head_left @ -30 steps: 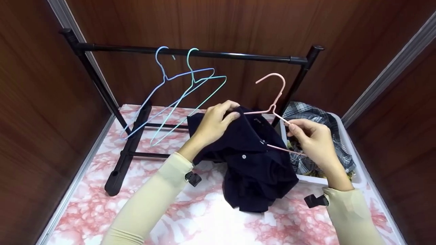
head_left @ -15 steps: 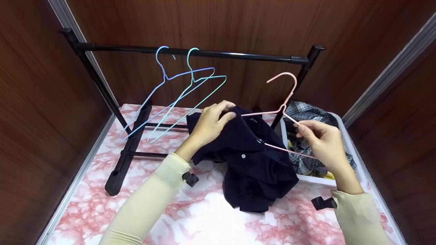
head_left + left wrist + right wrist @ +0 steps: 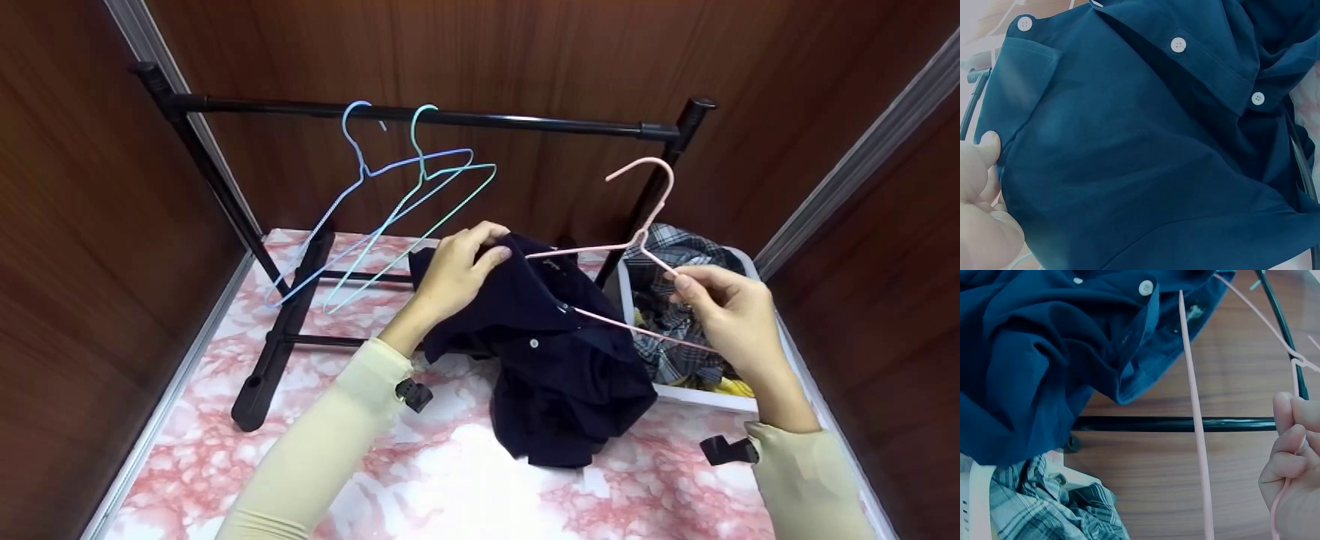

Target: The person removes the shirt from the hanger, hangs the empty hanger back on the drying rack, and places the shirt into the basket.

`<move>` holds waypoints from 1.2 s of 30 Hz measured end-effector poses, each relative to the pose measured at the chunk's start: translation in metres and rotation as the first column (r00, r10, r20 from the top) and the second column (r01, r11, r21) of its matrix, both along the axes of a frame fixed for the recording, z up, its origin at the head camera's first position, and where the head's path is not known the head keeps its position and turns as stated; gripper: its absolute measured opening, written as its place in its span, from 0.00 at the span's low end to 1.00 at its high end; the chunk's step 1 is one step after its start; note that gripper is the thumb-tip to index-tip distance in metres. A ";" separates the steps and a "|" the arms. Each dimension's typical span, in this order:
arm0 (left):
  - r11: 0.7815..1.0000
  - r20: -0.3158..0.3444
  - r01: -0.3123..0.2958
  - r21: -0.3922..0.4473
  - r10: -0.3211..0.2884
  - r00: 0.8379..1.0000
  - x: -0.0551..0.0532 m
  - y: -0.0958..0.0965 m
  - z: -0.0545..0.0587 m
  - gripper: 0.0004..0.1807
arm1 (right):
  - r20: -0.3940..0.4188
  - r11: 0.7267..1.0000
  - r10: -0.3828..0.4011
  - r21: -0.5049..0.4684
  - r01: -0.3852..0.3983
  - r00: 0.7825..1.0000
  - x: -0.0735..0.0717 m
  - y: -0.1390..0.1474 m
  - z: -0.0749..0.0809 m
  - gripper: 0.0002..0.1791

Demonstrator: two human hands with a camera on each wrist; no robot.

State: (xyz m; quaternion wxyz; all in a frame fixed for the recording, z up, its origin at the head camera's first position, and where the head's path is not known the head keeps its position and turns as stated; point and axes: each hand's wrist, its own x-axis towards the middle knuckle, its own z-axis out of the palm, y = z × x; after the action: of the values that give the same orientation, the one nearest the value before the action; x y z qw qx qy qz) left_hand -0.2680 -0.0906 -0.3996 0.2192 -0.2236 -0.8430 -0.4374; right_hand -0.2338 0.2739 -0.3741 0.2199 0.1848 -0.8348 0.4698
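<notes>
My left hand (image 3: 459,274) pinches the collar of a dark navy button-up shirt (image 3: 540,375); in the left wrist view its thumb and fingers (image 3: 991,147) grip the collar's edge. White buttons (image 3: 1178,45) run down the shirt's front. My right hand (image 3: 724,315) holds a pink wire hanger (image 3: 585,249) by its right shoulder. The hanger's left end is hidden inside the shirt's neck opening, while its hook (image 3: 670,184) and right part stay outside. In the right wrist view, the hanger's bottom bar (image 3: 1196,410) comes out of the collar, and my right fingers (image 3: 1292,444) curl round the wire.
A black clothes rack (image 3: 525,122) stands behind the shirt. From its bar hang a blue hanger (image 3: 322,225) and a mint green hanger (image 3: 379,236). At the right, a white bin (image 3: 705,396) holds plaid clothing (image 3: 679,244). Wooden panels enclose the pink-and-white marbled surface (image 3: 195,450).
My right hand has moved to the right with the pink hanger, drawing more of its bottom bar out of the collar. My left hand has shifted slightly left with the collar.
</notes>
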 end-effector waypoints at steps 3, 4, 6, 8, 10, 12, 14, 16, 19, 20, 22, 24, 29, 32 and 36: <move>1.000 0.003 -0.004 0.007 0.004 1.000 0.001 -0.001 0.000 0.15 | -0.006 1.000 -0.018 0.015 0.018 1.000 0.001 0.004 0.002 0.06; 1.000 0.004 -0.004 0.010 0.004 1.000 0.001 -0.001 0.000 0.15 | -0.008 1.000 -0.022 0.021 0.022 1.000 0.001 0.005 0.002 0.06; 1.000 0.001 -0.004 0.019 0.004 1.000 0.001 -0.002 -0.001 0.15 | -0.008 0.999 -0.023 0.028 0.023 1.000 0.001 0.007 0.002 0.06; 1.000 -0.001 -0.007 0.024 0.007 1.000 0.001 -0.003 -0.003 0.15 | -0.010 0.999 -0.024 0.040 0.024 1.000 0.002 0.010 0.002 0.07; 1.000 -0.005 -0.014 0.027 0.014 1.000 0.000 -0.005 -0.005 0.15 | -0.008 0.999 -0.023 0.044 0.023 1.000 0.001 0.012 0.001 0.07; 0.999 -0.005 -0.022 0.030 0.022 1.000 0.000 -0.006 -0.008 0.15 | -0.006 0.999 -0.024 0.045 0.024 1.000 0.001 0.014 0.001 0.07; 0.999 -0.003 -0.030 0.032 0.030 1.000 -0.001 -0.007 -0.010 0.15 | -0.006 0.999 -0.028 0.043 0.028 1.000 0.001 0.016 0.002 0.07; 0.999 -0.002 -0.038 0.030 0.038 0.999 -0.003 -0.009 -0.012 0.15 | -0.008 0.998 -0.036 0.048 0.036 0.999 0.002 0.017 0.003 0.07; 0.998 0.002 -0.051 0.029 0.051 0.999 -0.004 -0.011 -0.016 0.15 | -0.012 0.997 -0.051 0.061 0.052 0.999 0.003 0.020 0.006 0.07; 0.998 0.004 -0.055 0.029 0.055 0.998 -0.005 -0.012 -0.017 0.15 | -0.013 0.996 -0.054 0.067 0.055 0.998 0.004 0.021 0.006 0.07; 0.997 0.016 -0.064 0.034 0.063 0.998 -0.005 -0.013 -0.019 0.16 | -0.011 0.996 -0.056 0.074 0.057 0.998 0.004 0.022 0.007 0.07; 0.997 0.030 -0.069 0.041 0.068 0.997 -0.005 -0.015 -0.021 0.16 | -0.008 0.996 -0.056 0.076 0.056 0.998 0.004 0.024 0.008 0.07; 0.995 0.060 -0.087 0.038 0.085 0.995 -0.005 -0.017 -0.029 0.16 | -0.014 0.995 -0.063 0.071 0.064 0.998 0.005 0.027 0.009 0.08; 0.995 0.070 -0.095 0.040 0.092 0.993 -0.005 -0.018 -0.034 0.15 | -0.017 0.994 -0.071 0.079 0.072 0.997 0.005 0.027 0.009 0.08; 0.995 0.087 -0.089 0.048 0.084 0.993 -0.004 -0.017 -0.041 0.15 | -0.020 0.993 -0.084 0.086 0.085 0.996 0.006 0.028 0.010 0.07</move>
State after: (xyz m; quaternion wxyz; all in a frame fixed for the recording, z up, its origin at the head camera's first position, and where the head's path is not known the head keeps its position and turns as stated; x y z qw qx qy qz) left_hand -0.2723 -0.1072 -0.4401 0.2078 -0.1623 -0.8489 -0.4581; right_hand -0.2279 0.3022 -0.3644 0.2380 0.1625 -0.8596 0.4218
